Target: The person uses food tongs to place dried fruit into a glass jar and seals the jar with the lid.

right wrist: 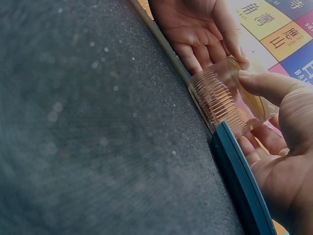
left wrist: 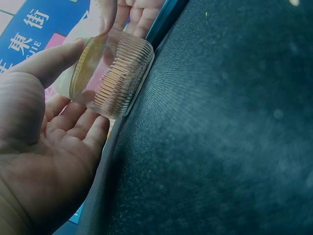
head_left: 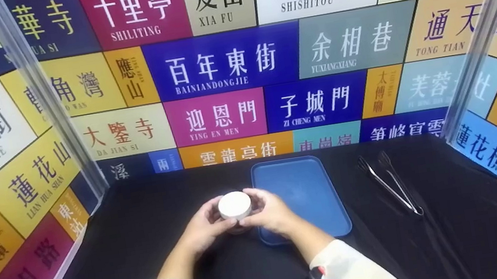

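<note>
A small clear jar with a white lid (head_left: 234, 204) is between my two hands, just left of the blue tray. Close lengthwise lines run round the lower part of the jar (left wrist: 123, 73), and a yellowish band shows under its lid. My left hand (head_left: 210, 226) holds it from the left, thumb up by the lid and fingers curved along the far side. From the right, my right hand (head_left: 269, 210) grips it the same way, its thumb (right wrist: 266, 85) at the lid's edge. In both wrist views the jar's base is right at the black tabletop.
The blue tray (head_left: 303, 190) lies flat, partly under my right forearm. Farther right are metal tongs (head_left: 393, 186) with dark tips, spread apart. A black cloth (head_left: 141, 209) covers the table. Walls of coloured signs (head_left: 224, 62) stand behind and at both sides.
</note>
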### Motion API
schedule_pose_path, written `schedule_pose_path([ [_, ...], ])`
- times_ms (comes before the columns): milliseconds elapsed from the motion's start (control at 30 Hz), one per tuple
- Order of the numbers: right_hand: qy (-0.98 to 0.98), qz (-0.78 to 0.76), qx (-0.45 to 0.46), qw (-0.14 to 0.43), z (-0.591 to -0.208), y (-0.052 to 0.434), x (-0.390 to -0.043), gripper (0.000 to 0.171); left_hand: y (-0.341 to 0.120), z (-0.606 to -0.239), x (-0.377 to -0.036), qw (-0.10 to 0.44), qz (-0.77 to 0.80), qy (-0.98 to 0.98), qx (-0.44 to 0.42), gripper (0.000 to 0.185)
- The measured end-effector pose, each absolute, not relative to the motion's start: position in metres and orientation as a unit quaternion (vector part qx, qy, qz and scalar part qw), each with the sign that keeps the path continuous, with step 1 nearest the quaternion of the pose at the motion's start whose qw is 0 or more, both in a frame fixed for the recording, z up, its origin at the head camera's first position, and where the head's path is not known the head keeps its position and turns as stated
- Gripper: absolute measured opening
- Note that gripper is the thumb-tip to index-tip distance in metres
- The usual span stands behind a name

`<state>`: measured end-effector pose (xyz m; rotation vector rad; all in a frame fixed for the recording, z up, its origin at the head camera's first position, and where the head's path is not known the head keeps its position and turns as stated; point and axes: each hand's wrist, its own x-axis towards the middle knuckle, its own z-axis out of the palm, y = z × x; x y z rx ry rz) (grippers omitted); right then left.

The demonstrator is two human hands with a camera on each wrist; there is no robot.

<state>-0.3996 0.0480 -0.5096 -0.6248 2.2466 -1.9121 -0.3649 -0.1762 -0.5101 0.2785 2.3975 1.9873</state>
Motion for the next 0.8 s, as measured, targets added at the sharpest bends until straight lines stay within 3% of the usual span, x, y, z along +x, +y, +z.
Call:
schedule_pose_path([
  [500, 0.750, -0.627, -0.201, 0.065, -0.511, 0.049, -0.400, 0.088, -0.174, -0.512, -0.365, 0.000, 0.631, 0.770, 0.095, 0.081],
  [667, 0.738, -0.644, -0.190, 0.059, -0.506, 0.049, -0.400, 0.082, -0.175, -0.511, -0.363, -0.005, 0.631, 0.771, 0.087, 0.085],
  [800, 0.733, -0.660, -0.164, 0.022, -0.496, 0.054, -0.402, 0.072, -0.175, -0.510, -0.362, -0.011, 0.637, 0.767, 0.078, 0.091],
])
